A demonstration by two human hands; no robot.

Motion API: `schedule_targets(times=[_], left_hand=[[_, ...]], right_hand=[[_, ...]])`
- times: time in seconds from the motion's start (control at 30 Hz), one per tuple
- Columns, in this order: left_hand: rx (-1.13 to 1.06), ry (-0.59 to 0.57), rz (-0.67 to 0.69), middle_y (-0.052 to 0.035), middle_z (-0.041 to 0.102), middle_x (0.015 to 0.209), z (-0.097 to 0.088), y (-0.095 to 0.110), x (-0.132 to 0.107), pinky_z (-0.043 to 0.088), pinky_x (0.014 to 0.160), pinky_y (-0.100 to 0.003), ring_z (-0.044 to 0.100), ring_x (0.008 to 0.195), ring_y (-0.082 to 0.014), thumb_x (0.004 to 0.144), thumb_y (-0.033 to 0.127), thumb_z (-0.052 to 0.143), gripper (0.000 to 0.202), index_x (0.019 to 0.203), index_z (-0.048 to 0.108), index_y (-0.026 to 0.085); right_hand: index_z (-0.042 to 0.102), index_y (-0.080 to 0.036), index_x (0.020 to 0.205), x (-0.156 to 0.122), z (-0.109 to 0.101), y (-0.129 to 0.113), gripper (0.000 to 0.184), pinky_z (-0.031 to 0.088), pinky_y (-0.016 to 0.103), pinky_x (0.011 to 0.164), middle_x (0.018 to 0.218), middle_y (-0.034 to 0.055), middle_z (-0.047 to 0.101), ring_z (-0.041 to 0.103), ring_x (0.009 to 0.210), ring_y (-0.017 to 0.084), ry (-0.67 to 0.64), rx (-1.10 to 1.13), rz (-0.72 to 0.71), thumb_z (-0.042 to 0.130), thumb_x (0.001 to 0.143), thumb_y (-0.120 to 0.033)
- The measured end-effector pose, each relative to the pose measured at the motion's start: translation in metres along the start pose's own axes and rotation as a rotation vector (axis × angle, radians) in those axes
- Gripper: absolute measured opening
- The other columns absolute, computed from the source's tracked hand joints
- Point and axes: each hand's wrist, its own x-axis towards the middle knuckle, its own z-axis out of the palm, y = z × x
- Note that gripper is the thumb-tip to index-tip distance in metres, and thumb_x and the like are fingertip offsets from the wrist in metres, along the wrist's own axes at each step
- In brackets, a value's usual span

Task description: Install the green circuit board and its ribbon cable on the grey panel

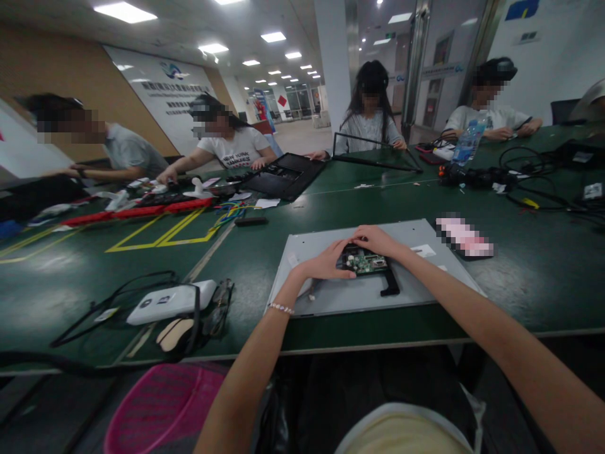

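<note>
A green circuit board in a black plastic frame lies on the back of a flat grey metal panel at the table's near edge. My left hand grips the board's left side, thumb along the near side and fingers at the far left corner. My right hand reaches over the far edge, its bent fingers closed on the same corner beside the left fingertips. What lies beneath the fingertips is hidden. A small white label shows on the panel near my right forearm.
A pink phone lies right of the panel. Leftward are a white power bank, a cable and eyeglasses. A pink basket stands below the table edge. Across the table, several people handle parts, including a thin black frame.
</note>
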Motion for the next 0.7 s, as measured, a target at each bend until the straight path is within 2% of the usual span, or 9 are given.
schedule_targets(times=[0.2,0.4,0.6,0.7], left_hand=[[0.014,-0.027,-0.032,-0.0180,0.012,0.155,-0.0002,0.0013,-0.0006,0.016,0.117,-0.049,0.012,0.143,-0.0326,0.071,0.063,0.064,0.108,0.149,0.007,0.015],[0.002,-0.018,-0.005,-0.0170,0.015,0.155,-0.0018,0.0040,0.0004,0.017,0.116,-0.051,0.013,0.143,-0.0332,0.071,0.060,0.065,0.107,0.150,0.007,0.017],[-0.016,-0.006,0.023,-0.0155,0.016,0.154,-0.0011,0.0021,0.0015,0.017,0.116,-0.049,0.014,0.143,-0.0319,0.071,0.060,0.066,0.105,0.149,0.009,0.019],[-0.025,-0.003,0.013,-0.0156,0.016,0.154,-0.0006,0.0014,0.0016,0.017,0.117,-0.049,0.015,0.143,-0.0320,0.070,0.060,0.066,0.106,0.149,0.010,0.019]], right_hand=[[0.064,-0.016,0.113,-0.0010,0.0047,0.0036,0.028,0.047,0.027,0.072,0.110,0.0092,0.060,0.059,0.072,0.012,0.019,0.053,0.023,0.059,0.087,-0.024],[0.070,-0.020,0.102,0.0000,0.0047,0.0065,0.020,0.045,0.026,0.073,0.100,0.0064,0.062,0.059,0.081,0.015,-0.010,0.021,0.049,0.060,0.087,-0.029],[0.074,-0.020,0.091,0.0010,0.0025,0.0055,0.018,0.042,0.025,0.070,0.090,0.0048,0.065,0.058,0.080,0.015,0.006,0.021,0.050,0.056,0.090,-0.024],[0.073,-0.019,0.092,0.0009,0.0034,0.0057,0.017,0.043,0.025,0.070,0.089,0.0049,0.065,0.058,0.079,0.015,0.016,0.019,0.060,0.057,0.089,-0.022]])
